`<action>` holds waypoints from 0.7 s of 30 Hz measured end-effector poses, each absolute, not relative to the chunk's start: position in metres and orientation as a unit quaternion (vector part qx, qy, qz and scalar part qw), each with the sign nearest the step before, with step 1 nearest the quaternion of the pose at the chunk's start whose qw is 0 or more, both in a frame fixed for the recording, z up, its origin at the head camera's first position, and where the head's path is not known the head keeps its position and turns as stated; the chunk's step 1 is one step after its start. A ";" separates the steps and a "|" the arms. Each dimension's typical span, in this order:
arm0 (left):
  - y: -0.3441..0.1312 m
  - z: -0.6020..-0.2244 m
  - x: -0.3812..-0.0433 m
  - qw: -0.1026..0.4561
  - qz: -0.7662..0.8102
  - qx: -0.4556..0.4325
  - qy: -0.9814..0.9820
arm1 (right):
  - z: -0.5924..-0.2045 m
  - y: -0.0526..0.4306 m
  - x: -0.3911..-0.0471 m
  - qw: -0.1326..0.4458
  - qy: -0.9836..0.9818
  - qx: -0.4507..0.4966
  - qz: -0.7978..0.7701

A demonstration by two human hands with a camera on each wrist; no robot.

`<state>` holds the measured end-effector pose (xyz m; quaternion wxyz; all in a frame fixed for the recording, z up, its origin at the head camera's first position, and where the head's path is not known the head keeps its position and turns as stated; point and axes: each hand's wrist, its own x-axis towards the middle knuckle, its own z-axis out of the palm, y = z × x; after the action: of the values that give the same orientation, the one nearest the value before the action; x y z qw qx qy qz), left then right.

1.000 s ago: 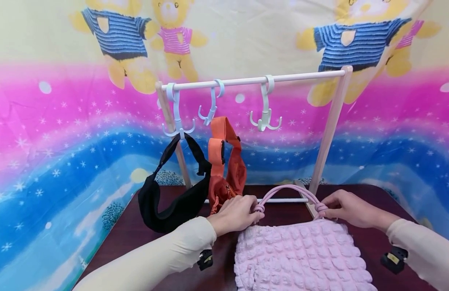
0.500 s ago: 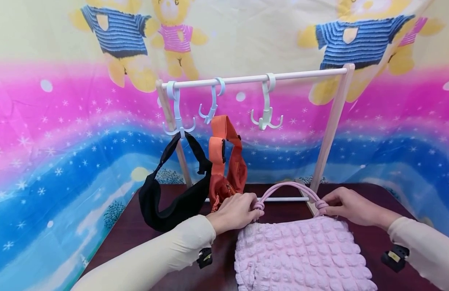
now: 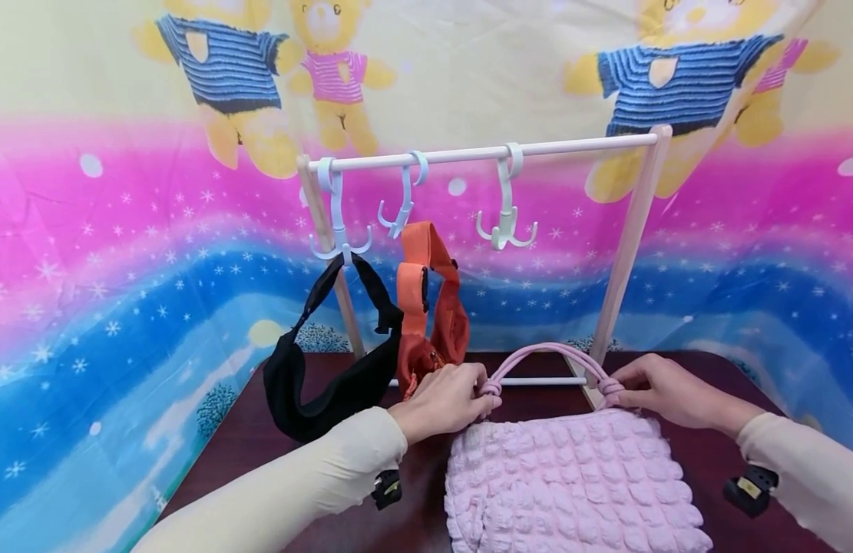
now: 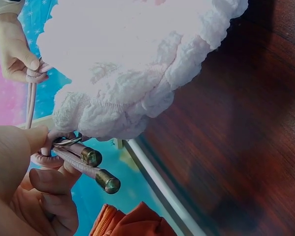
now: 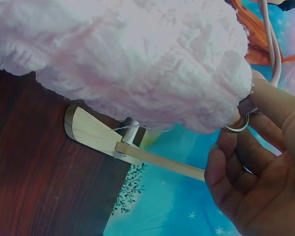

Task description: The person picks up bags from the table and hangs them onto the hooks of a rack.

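Note:
A pale pink puffy handbag (image 3: pixel 571 484) hangs between both hands, with its cord handle (image 3: pixel 547 349) arching up above it. My left hand (image 3: pixel 443 399) pinches the knot at the handle's left end. In the left wrist view, cord ends (image 4: pixel 96 169) with metal tips stick out beside that hand's fingers. At the handle's right end, my right hand (image 3: pixel 664 392) pinches the other knot. A metal ring (image 5: pixel 238 125) shows at the bag's corner by the right fingers in the right wrist view.
Behind the bag stands a wooden rack (image 3: pixel 626 253) on a dark table (image 3: pixel 226 476). From its bar hang a pale blue hook (image 3: pixel 339 223), another blue hook (image 3: pixel 401 203) and a greenish hook (image 3: pixel 505 203). A black bag (image 3: pixel 329 415) and an orange bag (image 3: pixel 450 322) hang at left.
The pink handbag and its handle have risen very slightly in the head view. Both hands keep their grip on the knots.

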<state>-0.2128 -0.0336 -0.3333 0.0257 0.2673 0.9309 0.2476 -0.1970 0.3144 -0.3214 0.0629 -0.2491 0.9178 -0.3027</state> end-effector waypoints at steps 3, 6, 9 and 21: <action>-0.034 -0.332 -0.212 0.027 0.251 0.266 0.930 | -0.320 0.314 -0.197 0.060 0.921 -0.245 -0.298; -0.034 -0.330 -0.212 0.027 0.251 0.266 0.930 | -0.319 0.313 -0.197 0.058 0.921 -0.244 -0.298; -0.035 -0.329 -0.212 0.026 0.250 0.265 0.931 | -0.319 0.313 -0.197 0.055 0.922 -0.245 -0.295; -0.036 -0.326 -0.213 0.012 0.234 0.265 0.935 | -0.317 0.313 -0.198 0.058 0.921 -0.240 -0.301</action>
<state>-0.2131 -0.0363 -0.3263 0.0117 0.2651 0.9352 0.2345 -0.1980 0.3130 -0.3171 0.0577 -0.2405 0.9210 -0.3010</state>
